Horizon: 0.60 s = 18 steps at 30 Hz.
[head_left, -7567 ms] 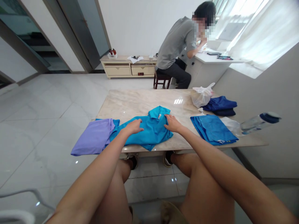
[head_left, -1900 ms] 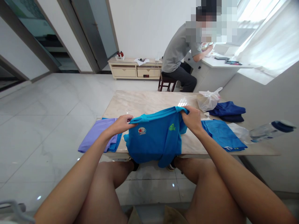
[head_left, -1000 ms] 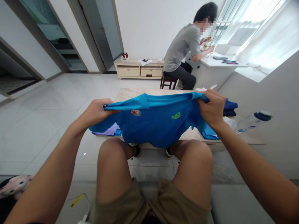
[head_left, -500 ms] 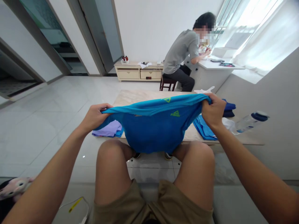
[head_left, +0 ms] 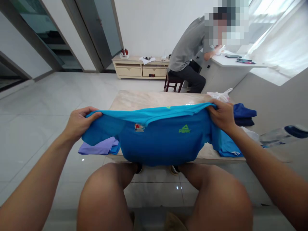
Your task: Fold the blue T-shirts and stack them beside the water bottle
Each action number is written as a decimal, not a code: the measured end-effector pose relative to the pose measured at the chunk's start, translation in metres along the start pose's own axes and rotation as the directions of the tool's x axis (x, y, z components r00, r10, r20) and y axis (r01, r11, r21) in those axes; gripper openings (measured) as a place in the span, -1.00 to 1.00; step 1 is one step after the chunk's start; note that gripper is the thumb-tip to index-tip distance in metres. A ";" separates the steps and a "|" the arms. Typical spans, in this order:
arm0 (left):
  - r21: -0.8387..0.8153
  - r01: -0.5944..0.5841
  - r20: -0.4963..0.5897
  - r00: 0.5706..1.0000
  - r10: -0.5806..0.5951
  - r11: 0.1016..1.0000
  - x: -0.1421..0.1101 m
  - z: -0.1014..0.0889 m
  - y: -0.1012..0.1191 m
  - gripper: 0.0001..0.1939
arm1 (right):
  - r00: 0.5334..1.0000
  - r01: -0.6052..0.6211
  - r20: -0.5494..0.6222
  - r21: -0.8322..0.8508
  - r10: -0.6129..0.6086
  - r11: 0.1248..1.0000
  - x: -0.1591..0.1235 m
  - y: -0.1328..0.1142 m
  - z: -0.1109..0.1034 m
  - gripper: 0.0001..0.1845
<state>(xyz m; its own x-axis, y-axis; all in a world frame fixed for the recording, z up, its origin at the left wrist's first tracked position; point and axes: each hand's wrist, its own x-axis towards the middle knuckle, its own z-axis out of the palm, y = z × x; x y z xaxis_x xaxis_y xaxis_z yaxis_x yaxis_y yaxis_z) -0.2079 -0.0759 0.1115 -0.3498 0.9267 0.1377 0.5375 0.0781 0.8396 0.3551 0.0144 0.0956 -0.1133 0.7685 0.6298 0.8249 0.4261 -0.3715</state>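
I hold a bright blue polo shirt stretched out in the air in front of me, above my knees and the near edge of the marble table. My left hand pinches its left shoulder and my right hand pinches its right shoulder. The shirt's front faces me, with a red-and-white badge and a green logo on the chest. It hangs down and hides the table's near edge.
A lilac garment lies on the table's left end. Folded blue shirts, a dark blue pile and a white plastic bag sit at the right. A water bottle lies further right. A person sits at a white desk behind.
The shirt lay on the table under my hands; I lifted it by the shoulders, raised it high, and it has now come down lower with the logos showing.
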 end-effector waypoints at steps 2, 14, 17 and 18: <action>0.057 -0.034 0.001 0.999 0.034 0.998 0.044 0.025 -0.010 -0.51 | 0.998 -0.024 0.056 -0.062 0.027 0.998 0.028 0.018 0.037 -0.59; 0.614 -0.403 0.348 0.910 0.225 0.679 0.080 0.202 -0.108 -0.35 | 0.890 0.065 0.443 -0.365 0.112 0.929 -0.001 0.070 0.196 -0.50; 0.567 -0.495 0.460 0.853 0.245 0.659 0.035 0.220 -0.111 -0.32 | 0.839 0.129 0.539 -0.336 0.078 0.933 -0.042 0.048 0.187 -0.47; 0.557 -0.509 0.478 0.843 0.248 0.656 0.023 0.224 -0.112 -0.30 | 0.825 0.126 0.559 -0.327 0.085 0.936 -0.056 0.040 0.184 -0.44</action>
<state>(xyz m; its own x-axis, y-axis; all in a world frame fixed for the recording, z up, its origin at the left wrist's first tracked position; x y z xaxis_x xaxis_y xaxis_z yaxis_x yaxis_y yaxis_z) -0.1039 0.0189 -0.0968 0.2051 0.9760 0.0736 0.9581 -0.2155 0.1885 0.2927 0.0762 -0.0804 -0.3332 0.9368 0.1067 0.9396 0.3393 -0.0453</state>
